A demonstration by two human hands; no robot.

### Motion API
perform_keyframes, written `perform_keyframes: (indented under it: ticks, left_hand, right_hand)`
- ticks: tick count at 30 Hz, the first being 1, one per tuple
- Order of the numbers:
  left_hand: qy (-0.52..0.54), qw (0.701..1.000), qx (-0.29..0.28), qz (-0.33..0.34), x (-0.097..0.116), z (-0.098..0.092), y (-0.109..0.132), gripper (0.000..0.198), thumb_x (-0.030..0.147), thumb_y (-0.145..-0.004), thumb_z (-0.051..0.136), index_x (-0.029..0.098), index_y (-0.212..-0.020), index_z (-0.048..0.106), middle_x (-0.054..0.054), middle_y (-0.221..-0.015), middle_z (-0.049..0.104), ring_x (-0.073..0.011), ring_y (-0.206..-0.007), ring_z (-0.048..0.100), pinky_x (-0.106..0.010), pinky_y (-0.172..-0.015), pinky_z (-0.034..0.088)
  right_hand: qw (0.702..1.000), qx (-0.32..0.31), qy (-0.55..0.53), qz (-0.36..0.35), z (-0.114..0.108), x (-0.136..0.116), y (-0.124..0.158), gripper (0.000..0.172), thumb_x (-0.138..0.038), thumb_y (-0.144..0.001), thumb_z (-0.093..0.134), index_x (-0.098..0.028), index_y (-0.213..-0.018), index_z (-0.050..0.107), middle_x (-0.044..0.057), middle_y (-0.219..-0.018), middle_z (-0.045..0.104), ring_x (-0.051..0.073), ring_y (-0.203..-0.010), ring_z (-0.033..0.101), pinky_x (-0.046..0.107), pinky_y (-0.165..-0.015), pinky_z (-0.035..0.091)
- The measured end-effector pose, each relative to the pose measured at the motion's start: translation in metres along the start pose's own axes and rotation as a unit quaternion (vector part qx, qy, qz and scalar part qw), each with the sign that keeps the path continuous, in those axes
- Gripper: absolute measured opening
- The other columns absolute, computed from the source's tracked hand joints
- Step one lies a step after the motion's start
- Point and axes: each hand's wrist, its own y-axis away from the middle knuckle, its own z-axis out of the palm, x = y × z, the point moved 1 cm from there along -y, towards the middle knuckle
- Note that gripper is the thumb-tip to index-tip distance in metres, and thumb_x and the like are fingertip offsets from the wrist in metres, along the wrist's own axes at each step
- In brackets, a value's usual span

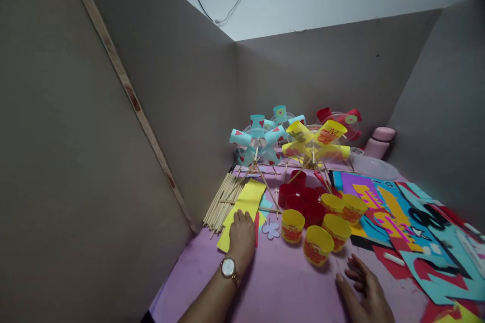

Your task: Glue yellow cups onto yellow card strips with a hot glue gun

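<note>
My left hand, with a watch on its wrist, rests palm down on a yellow paper strip, fingers stretched over it. Under the strip lie thin wooden sticks and scraps of coloured paper. My right hand hovers low at the front right, thumb and fingers apart, holding nothing. Closest to it stands a yellow cup with an orange pattern; several similar cups are grouped behind. Red cups cluster farther back. A small lilac flower-shaped cutout lies right of my left hand.
Behind the cups stand stick-framed wheels: a light blue wheel, a yellow wheel and a red wheel. Coloured paper, black scissors and a glue stick lie right. A pink bottle stands behind. Grey partitions surround the table.
</note>
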Motion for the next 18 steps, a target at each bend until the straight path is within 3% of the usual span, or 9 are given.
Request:
perform_keyframes:
  ticks: [18]
  left_hand:
    - [0.013, 1.000, -0.019, 0.002, 0.0059, 0.0068, -0.0028, 0.035, 0.023, -0.089, 0.059, 0.015, -0.123, 0.053, -0.011, -0.130, 0.052, -0.0277, -0.119, 0.051, -0.049, -0.094, 0.047]
  right_hand:
    - [0.999, -0.021, 0.028, -0.017, -0.0047, 0.0025, 0.0015, 0.058, -0.053, -0.081, 0.051, -0.013, -0.123, 0.047, 0.016, -0.115, 0.055, 0.030, -0.100, 0.060, 0.044, -0.084, 0.050]
